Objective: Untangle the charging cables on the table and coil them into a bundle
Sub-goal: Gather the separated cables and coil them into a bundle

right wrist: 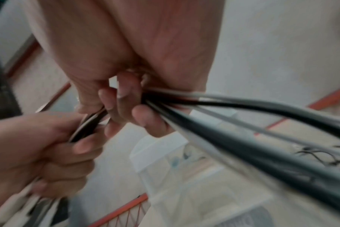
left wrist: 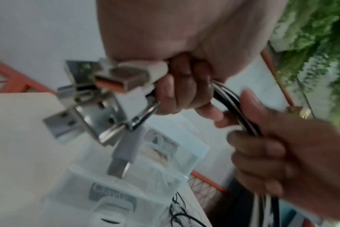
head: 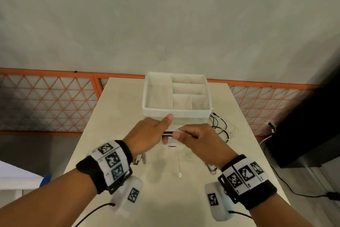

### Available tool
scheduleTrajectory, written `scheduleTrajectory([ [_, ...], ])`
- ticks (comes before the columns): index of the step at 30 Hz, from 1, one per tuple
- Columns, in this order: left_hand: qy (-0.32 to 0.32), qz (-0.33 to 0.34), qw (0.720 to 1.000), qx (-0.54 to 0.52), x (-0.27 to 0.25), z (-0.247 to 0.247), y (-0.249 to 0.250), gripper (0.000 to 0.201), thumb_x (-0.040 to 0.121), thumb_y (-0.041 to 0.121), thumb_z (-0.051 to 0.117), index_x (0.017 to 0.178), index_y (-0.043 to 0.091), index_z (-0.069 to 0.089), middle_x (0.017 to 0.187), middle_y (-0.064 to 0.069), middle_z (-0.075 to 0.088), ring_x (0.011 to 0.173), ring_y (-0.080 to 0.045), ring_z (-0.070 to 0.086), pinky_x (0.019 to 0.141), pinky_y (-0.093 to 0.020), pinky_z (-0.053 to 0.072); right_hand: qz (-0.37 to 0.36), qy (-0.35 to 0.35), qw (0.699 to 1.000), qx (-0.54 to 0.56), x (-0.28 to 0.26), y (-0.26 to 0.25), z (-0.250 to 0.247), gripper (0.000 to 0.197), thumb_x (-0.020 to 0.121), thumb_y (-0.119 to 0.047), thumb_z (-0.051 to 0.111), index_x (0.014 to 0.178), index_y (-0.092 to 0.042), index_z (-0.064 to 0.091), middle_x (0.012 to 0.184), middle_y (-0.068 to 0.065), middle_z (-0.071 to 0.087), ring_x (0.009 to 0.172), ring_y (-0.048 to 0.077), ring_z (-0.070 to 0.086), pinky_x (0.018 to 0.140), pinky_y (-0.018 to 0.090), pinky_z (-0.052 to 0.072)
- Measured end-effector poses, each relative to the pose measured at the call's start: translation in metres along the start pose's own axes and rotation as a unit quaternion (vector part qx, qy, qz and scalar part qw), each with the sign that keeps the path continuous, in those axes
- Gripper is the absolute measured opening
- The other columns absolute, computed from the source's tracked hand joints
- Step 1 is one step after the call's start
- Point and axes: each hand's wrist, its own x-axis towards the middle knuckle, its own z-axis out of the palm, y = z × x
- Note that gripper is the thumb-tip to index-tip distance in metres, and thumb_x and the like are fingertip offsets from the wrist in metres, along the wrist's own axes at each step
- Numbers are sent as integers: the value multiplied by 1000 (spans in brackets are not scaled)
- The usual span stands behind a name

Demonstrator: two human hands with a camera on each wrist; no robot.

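While both hands meet just in front of the organiser box (head: 176,111), the left hand (head: 147,135) is curled tight round a bunch of black and white charging cables (left wrist: 233,106), its thumb raised toward the box front. From the near side of that fist a cluster of USB plugs (left wrist: 99,98) sticks out, metal ends fanned apart, one with an orange insert. The right hand (head: 197,137) grips the same bunch just beside the left, fingers (right wrist: 124,98) wrapped over the strands and thumb underneath. From there the cables run out to the right in loose strands; motion blur hides how they cross.

The rest of the cables lie in a tangle of loops (head: 221,127) on the pale table (head: 244,153), right of the hands and at the box's near right corner. One white cable end (head: 179,169) hangs down below the hands onto the table.

The white box, divided into compartments, stands at the table's far edge, directly behind the hands. An orange lattice rail (head: 49,101) runs behind the table.
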Motion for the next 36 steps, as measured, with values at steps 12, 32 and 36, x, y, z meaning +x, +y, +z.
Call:
scheduleTrajectory([
  [12, 165, -55, 944, -282, 13, 4, -2, 56, 96, 60, 39, 70, 13, 56, 47, 9, 35, 40, -10, 28, 48, -27, 30, 41, 155, 963, 217, -9, 5, -4, 22, 99, -11, 58, 113, -4, 74, 57, -5, 49, 51, 10, 35, 47, 16, 32],
  [32, -116, -4, 968, -223, -14, 5, 25, 14, 81, 17, 56, 74, 5, 60, 61, -8, 50, 57, -18, 45, 60, -26, 40, -123, 119, 983, -64, 5, -45, 2, 43, 92, -3, 63, 127, -28, 69, 118, -13, 71, 98, 0, 69, 82, 10, 51],
  [36, -108, 42, 973, -198, -15, 5, 27, 30, 94, 9, 60, 66, 17, 66, 58, -6, 59, 57, -18, 58, 63, -27, 50, -89, 186, 977, -57, 14, -51, -2, 26, 90, -5, 65, 104, -21, 81, 83, -12, 78, 71, -5, 70, 73, 18, 57],
])
